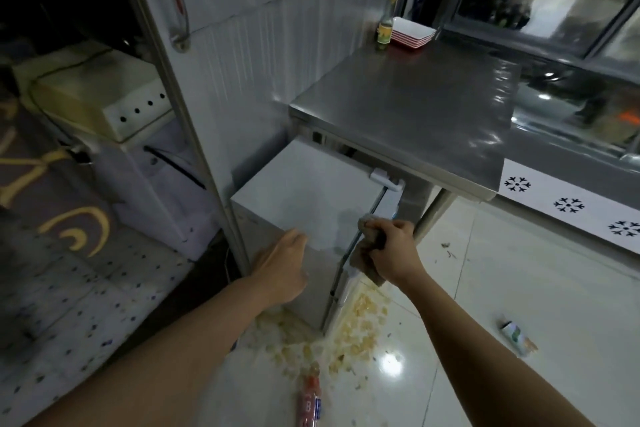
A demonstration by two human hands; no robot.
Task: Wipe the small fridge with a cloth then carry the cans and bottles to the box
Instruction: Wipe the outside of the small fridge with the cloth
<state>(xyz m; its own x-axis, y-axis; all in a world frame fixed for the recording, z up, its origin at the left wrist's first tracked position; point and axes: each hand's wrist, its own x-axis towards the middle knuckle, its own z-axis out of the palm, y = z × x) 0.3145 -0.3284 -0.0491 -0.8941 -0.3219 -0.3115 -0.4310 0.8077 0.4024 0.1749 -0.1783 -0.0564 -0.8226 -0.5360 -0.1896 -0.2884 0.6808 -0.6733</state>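
Tiled floor point(519, 288) underfoot, littered with yellowish scraps point(360, 319). Nearest me, below my hands: one red bottle point(310, 399) lying flat, and off to the right one green-and-white can or carton point(517, 336), too blurred to tell which. My right hand point(391, 253) is clamped on one brown cloth point(369, 253), bunched in the fist and pressed against the front top edge of the small fridge point(311, 191), I judge to scrub along the door seam. My left hand point(284, 263), fingers loosely apart and holding nothing, rests at the fridge's near corner, likely steadying it. Beyond my right hand, one steel table point(415, 104) overhangs the fridge; at its far end, one small bottle point(385, 30) beside stacked red-rimmed trays point(412, 32). No box in sight.
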